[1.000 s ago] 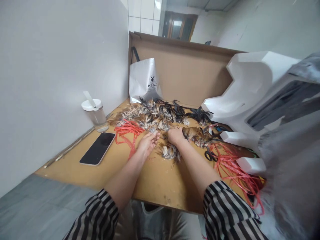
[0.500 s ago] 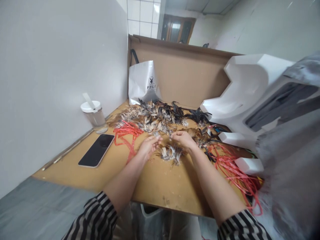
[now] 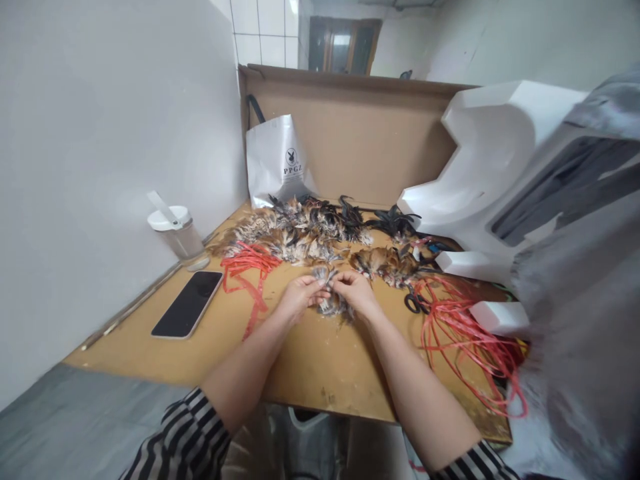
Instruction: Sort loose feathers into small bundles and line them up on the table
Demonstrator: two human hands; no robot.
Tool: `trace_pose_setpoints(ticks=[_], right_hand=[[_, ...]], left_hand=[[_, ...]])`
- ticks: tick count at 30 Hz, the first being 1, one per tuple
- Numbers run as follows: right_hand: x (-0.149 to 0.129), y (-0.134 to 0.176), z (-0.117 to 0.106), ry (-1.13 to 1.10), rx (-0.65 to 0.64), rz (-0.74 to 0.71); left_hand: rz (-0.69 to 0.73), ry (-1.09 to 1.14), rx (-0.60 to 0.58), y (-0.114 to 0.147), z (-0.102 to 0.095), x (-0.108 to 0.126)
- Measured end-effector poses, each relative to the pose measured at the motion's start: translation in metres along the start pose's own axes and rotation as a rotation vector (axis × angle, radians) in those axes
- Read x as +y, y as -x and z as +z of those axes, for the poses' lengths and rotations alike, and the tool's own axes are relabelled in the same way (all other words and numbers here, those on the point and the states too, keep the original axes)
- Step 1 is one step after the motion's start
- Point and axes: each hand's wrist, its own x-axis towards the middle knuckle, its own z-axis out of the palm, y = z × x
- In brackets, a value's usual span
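My left hand [image 3: 306, 293] pinches a small bunch of grey feathers [image 3: 323, 273] above the table. Close against it, my right hand [image 3: 353, 290] has its fingertips closed on the same bunch. Below and between the hands lies a loose clump of grey and white feathers [image 3: 334, 307], partly covered by them. Behind the hands spreads a large pile of brown, speckled and black feathers [image 3: 305, 233]. A smaller heap of brown feathers [image 3: 385, 263] sits to the right. Strips of red plastic twine [image 3: 250, 260] lie left of my hands.
A phone [image 3: 187, 305] and a lidded cup [image 3: 177, 233] are at the left. The silver bag [image 3: 273, 157] stands at the back. On the right are black-handled scissors [image 3: 414, 302], more red twine [image 3: 463, 327] and white foam packing [image 3: 480, 160]. A wooden tabletop [image 3: 320, 373] ends in front of me.
My hands have come together, the right moving left to meet the left at the grey feathers. The view has shifted slightly, and the scissors' handles now show more clearly.
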Motion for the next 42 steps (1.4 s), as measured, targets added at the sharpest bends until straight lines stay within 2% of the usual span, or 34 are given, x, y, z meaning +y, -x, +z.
trace_pose_setpoints(ticks=[9,13,19,22,26,30,35,39,42], right_hand=[[0.005,0.002,0.001,0.334,0.093,-0.211],[0.004,0.002,0.002,0.279,0.093,-0.172],[-0.003,0.004,0.001,-0.058,0.064,-0.012],[-0.004,0.005,0.001,-0.121,0.063,0.029],[-0.001,0.005,0.0,0.051,0.075,-0.071],[-0.001,0.006,-0.002,0.291,0.136,-0.22],[-0.005,0.008,-0.003,0.434,0.183,-0.321],[-0.006,0.009,-0.001,0.453,0.193,-0.337],[-0.005,0.009,-0.001,0.279,0.148,-0.225]], left_hand=[[0.029,-0.104,0.07,0.002,0.006,0.0],[0.042,-0.11,0.076,0.003,0.007,0.002],[0.044,-0.029,0.03,0.001,0.003,0.0],[0.038,0.005,0.022,0.001,0.002,-0.001],[0.025,0.015,0.004,0.001,-0.002,0.003],[0.028,-0.013,-0.086,0.002,-0.007,0.012],[-0.032,-0.077,-0.204,0.006,-0.009,0.015],[-0.062,-0.072,-0.215,0.008,-0.007,0.011],[-0.037,-0.047,-0.204,0.006,-0.006,0.01]])
